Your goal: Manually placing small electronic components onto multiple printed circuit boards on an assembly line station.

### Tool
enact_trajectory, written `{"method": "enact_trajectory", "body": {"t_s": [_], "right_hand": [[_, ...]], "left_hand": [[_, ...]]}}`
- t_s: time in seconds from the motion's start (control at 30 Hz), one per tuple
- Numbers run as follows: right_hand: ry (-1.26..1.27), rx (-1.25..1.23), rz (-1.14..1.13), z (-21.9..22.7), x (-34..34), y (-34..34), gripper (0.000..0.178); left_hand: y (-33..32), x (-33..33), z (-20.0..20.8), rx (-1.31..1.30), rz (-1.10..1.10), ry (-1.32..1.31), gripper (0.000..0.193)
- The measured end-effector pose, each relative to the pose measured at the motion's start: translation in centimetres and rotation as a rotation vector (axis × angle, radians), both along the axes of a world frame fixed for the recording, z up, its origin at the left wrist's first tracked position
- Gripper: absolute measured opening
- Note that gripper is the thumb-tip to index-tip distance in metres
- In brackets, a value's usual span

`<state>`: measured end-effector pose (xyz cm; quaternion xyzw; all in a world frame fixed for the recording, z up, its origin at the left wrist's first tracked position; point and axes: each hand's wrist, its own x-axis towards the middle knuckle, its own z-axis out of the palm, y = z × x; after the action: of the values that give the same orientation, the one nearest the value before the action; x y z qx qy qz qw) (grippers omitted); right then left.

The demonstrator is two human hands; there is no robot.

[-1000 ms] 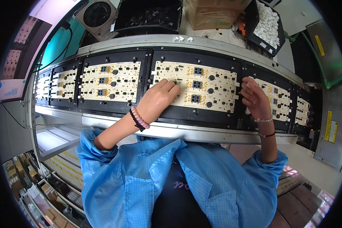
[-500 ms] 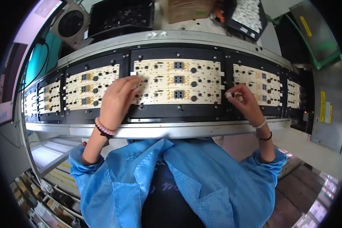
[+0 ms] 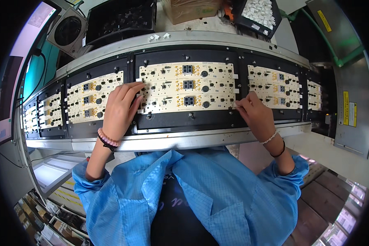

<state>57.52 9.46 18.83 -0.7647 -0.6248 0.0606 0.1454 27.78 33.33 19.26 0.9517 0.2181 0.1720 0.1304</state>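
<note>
A panel of cream circuit boards (image 3: 172, 88) lies in a black carrier frame (image 3: 168, 119) in front of me, three strips one above another, each with a dark two-digit display (image 3: 188, 85). My left hand (image 3: 121, 104) is at the panel's left edge, thumb and fingers apart, fingertips touching the middle strip's end; what lies under them is hidden. At the lower right corner my right hand (image 3: 256, 112) pinches a small white plastic piece (image 3: 235, 104) against the lowest strip's end. Similar white pieces (image 3: 236, 91) sit along the panel's side edges.
More board panels (image 3: 95, 96) stand in frames left and right (image 3: 274, 86). Loose white pieces (image 3: 158, 37) lie on the far metal rail (image 3: 205, 37). Behind are a black bin of dark parts (image 3: 121, 20), a cardboard box (image 3: 190, 10) and a tray of white pieces (image 3: 258, 14).
My right hand has moved left and down, bringing its white piece to the panel's lower right corner. My left hand's thumb and fingers have spread at the left edge. The view has shifted slightly.
</note>
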Motion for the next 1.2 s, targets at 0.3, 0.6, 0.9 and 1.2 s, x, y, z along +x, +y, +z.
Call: {"method": "enact_trajectory", "body": {"t_s": [0.3, 0.6, 0.9, 1.2], "right_hand": [[-0.1, -0.027, 0.101, 0.3, 0.5, 1.7, 0.014], [0.244, -0.005, -0.102, 2.3, 1.9, 0.6, 0.021], [-0.183, -0.156, 0.028, 0.6, 3.1, 3.0, 0.046], [-0.07, -0.178, 0.053, 1.9, 3.4, 1.2, 0.038]], "left_hand": [[0.6, 0.1, 0.3, 0.032, -0.012, 0.009, 0.031], [-0.3, -0.2, -1.6, 0.117, 0.001, 0.101, 0.058], [-0.7, -0.1, -1.4, 0.213, 0.049, 0.238, 0.066], [-3.4, -0.8, -1.6, 0.105, 0.038, 0.275, 0.078]]}}
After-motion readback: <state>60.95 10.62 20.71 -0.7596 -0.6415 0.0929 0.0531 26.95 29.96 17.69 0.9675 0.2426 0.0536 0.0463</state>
